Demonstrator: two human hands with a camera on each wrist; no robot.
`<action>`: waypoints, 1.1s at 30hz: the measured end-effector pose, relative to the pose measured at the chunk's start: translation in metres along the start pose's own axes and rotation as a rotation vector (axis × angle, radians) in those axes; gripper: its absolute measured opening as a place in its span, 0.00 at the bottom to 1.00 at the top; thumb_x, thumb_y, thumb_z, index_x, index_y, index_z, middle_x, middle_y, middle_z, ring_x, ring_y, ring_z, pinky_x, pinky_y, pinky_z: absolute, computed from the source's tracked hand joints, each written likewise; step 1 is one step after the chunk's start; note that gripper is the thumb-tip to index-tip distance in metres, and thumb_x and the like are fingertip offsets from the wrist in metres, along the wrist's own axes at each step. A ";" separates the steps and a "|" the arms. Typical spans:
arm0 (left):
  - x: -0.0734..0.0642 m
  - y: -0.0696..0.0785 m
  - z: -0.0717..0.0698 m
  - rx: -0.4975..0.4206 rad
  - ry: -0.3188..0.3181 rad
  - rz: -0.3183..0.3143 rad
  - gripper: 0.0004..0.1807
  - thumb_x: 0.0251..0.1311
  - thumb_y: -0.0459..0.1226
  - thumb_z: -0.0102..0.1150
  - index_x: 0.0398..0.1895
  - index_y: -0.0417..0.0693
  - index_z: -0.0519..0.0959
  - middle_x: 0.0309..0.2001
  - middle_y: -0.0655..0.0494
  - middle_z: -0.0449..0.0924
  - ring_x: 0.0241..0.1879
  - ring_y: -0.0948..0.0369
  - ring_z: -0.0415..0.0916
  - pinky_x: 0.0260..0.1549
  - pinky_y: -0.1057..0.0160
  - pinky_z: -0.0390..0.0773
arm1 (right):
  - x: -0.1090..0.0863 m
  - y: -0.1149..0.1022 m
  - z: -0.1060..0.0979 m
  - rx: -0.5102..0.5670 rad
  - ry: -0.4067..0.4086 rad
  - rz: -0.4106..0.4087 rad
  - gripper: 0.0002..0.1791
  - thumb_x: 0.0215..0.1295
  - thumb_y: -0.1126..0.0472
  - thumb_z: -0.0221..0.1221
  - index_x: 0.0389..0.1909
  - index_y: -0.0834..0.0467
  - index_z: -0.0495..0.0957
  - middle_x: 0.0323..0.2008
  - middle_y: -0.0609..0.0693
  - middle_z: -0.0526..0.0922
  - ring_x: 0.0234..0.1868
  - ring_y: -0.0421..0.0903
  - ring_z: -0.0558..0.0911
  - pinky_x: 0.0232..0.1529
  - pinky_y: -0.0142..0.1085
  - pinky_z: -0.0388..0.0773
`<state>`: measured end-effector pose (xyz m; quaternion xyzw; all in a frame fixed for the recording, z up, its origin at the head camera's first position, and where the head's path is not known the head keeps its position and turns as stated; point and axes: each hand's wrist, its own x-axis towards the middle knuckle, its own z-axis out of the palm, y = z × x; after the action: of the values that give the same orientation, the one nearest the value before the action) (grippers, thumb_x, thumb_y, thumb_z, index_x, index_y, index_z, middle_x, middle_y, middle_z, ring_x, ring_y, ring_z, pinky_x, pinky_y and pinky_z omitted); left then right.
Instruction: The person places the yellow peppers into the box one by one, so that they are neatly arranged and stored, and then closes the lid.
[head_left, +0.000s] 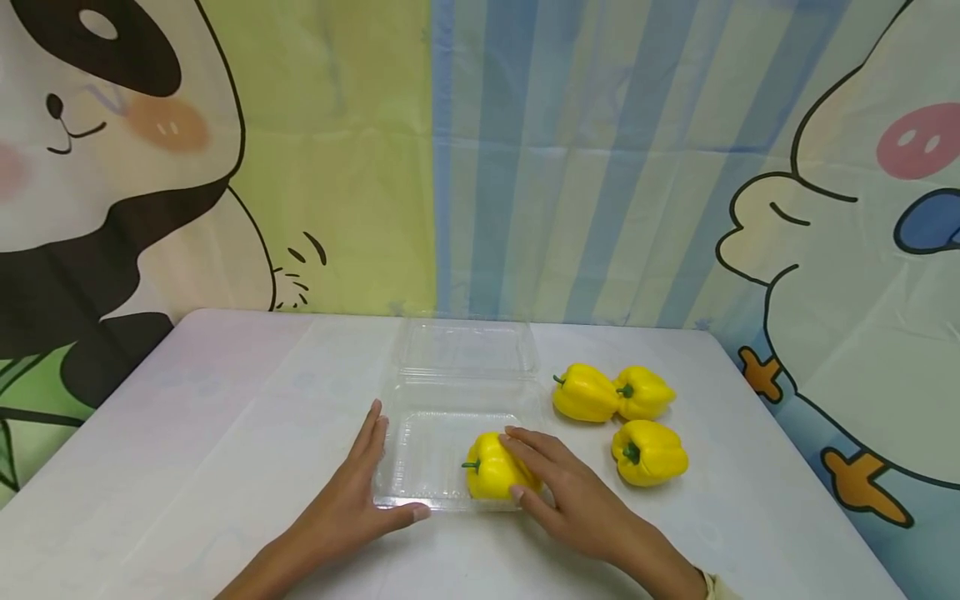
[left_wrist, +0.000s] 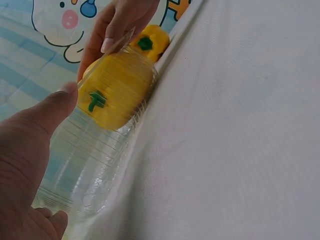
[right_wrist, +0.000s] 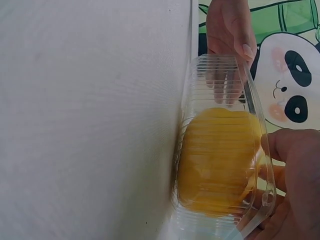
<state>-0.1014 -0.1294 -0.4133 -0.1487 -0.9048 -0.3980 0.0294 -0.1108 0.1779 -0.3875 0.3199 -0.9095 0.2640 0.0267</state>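
Right fingers (head_left: 536, 461) gripping yellow pepper (head_left: 493, 468) from right, pepper inside clear container (head_left: 429, 454)

white tbl (head_left: 225, 425) stands before printed backdrop (head_left: 367, 183): panda (head_left: 172, 233) at l., blue stripes (head_left: 506, 167) ctr., white cartoon fig. (head_left: 862, 308) at r.

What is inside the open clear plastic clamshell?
In the clear plastic clamshell, one yellow bell pepper lies toward the right. In the head view, the right hand partly covers it, and the pepper hides what is beneath.
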 end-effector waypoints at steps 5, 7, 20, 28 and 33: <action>0.000 0.001 0.000 0.010 -0.001 -0.009 0.70 0.40 0.65 0.71 0.77 0.40 0.42 0.78 0.58 0.28 0.73 0.45 0.45 0.63 0.41 0.58 | 0.000 0.000 -0.001 0.008 -0.006 0.003 0.31 0.72 0.45 0.53 0.74 0.41 0.59 0.73 0.40 0.56 0.71 0.39 0.58 0.65 0.44 0.64; 0.000 0.001 0.000 0.016 -0.002 -0.012 0.71 0.40 0.66 0.70 0.77 0.40 0.41 0.78 0.58 0.28 0.73 0.45 0.44 0.63 0.42 0.57 | 0.000 0.000 -0.001 0.013 -0.008 0.012 0.31 0.72 0.45 0.53 0.73 0.41 0.59 0.73 0.38 0.56 0.71 0.38 0.58 0.65 0.44 0.64; 0.000 -0.001 0.001 0.002 0.005 0.000 0.70 0.41 0.64 0.71 0.77 0.40 0.42 0.78 0.60 0.28 0.73 0.45 0.44 0.63 0.41 0.57 | 0.000 -0.001 -0.002 0.050 -0.032 0.048 0.31 0.71 0.45 0.55 0.73 0.41 0.60 0.73 0.42 0.58 0.71 0.38 0.57 0.66 0.43 0.64; -0.001 0.001 0.001 0.001 -0.005 -0.029 0.70 0.40 0.65 0.71 0.77 0.40 0.42 0.78 0.61 0.28 0.74 0.46 0.43 0.63 0.41 0.57 | 0.000 -0.001 -0.003 0.070 -0.030 0.059 0.35 0.70 0.43 0.55 0.74 0.44 0.57 0.73 0.43 0.57 0.71 0.38 0.57 0.66 0.43 0.62; -0.001 0.001 0.001 -0.005 -0.007 -0.027 0.70 0.41 0.65 0.71 0.78 0.42 0.41 0.78 0.61 0.27 0.74 0.46 0.43 0.63 0.41 0.57 | 0.000 0.000 -0.004 0.072 -0.032 0.063 0.36 0.69 0.42 0.55 0.75 0.43 0.56 0.73 0.42 0.56 0.71 0.38 0.58 0.66 0.43 0.63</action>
<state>-0.1001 -0.1282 -0.4138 -0.1378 -0.9058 -0.4001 0.0202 -0.1107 0.1795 -0.3843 0.2962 -0.9093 0.2923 -0.0076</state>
